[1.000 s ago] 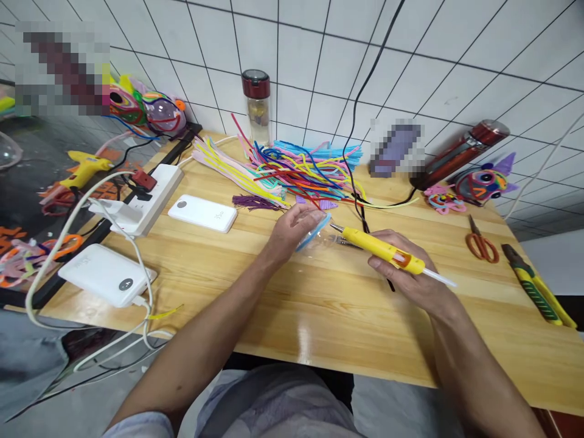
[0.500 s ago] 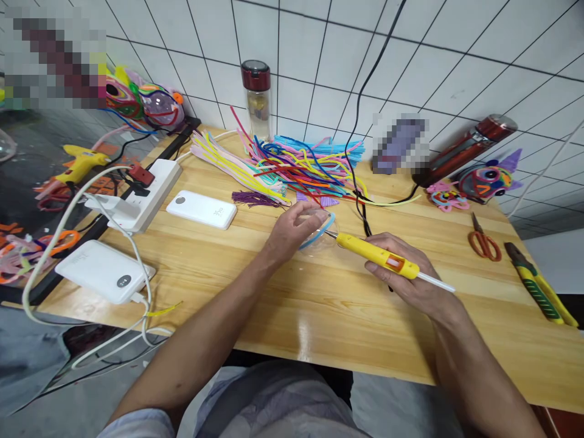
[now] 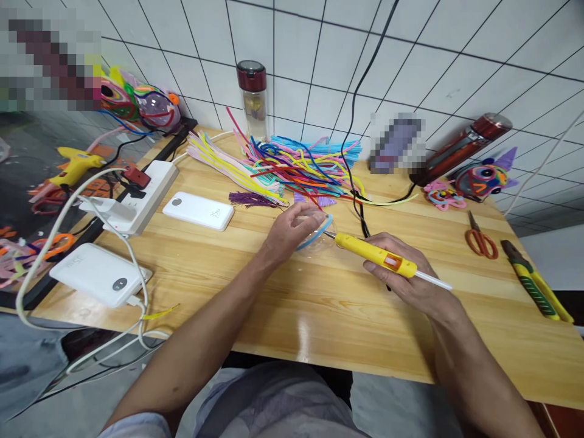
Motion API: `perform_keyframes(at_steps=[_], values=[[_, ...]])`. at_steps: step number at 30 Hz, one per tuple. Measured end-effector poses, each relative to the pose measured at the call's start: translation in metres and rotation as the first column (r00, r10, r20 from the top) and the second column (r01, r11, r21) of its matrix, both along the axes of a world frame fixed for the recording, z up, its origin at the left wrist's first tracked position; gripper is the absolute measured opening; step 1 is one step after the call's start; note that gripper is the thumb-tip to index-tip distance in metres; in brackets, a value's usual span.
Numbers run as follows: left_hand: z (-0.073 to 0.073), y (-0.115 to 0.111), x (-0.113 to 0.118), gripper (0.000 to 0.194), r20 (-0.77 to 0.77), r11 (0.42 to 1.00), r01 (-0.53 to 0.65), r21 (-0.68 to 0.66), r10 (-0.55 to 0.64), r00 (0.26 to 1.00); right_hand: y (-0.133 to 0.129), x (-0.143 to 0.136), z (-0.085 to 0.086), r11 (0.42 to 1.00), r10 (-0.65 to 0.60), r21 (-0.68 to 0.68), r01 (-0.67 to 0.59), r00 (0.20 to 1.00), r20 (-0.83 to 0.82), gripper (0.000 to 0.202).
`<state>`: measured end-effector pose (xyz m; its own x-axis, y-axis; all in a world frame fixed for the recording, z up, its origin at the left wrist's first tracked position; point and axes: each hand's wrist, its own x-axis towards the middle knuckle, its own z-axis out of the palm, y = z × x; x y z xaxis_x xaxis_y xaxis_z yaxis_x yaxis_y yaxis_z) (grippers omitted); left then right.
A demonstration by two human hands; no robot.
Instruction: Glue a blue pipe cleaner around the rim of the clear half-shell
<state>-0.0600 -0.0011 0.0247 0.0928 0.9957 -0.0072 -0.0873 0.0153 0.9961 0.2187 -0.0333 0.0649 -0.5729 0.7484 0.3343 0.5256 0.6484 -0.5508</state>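
Observation:
My left hand (image 3: 292, 230) is closed on a clear, rounded plastic piece (image 3: 323, 244) that rests low over the table. A blue pipe cleaner (image 3: 314, 238) curves across this piece, under my fingers. My right hand (image 3: 404, 264) grips a yellow hot glue gun (image 3: 371, 252), and a white glue stick (image 3: 433, 280) sticks out of its back end. The gun's metal nozzle points left and meets or nearly meets the blue pipe cleaner; exact contact is too small to tell. My left palm hides part of the clear piece.
Behind my hands lies a pile of coloured pipe cleaners (image 3: 301, 161). Scissors (image 3: 481, 237) and green-yellow pliers (image 3: 533, 283) lie right. At left are power banks (image 3: 198, 210), a power strip (image 3: 152, 198) and another glue gun (image 3: 73, 167). A black cable (image 3: 353, 121) hangs down behind.
The whole view has shifted slightly, with things appearing a little farther left. Both hands keep their hold, and the nozzle stays at the blue pipe cleaner.

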Motion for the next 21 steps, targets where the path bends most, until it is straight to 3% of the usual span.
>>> perform_keyframes(at_steps=[21], values=[[-0.0008,0.0003,-0.0016,0.051,-0.027,0.999,0.032,-0.011,-0.032,0.999,-0.0009,0.0004,0.0051,0.999,0.039,-0.011,-0.039,0.999,-0.006,0.002]])
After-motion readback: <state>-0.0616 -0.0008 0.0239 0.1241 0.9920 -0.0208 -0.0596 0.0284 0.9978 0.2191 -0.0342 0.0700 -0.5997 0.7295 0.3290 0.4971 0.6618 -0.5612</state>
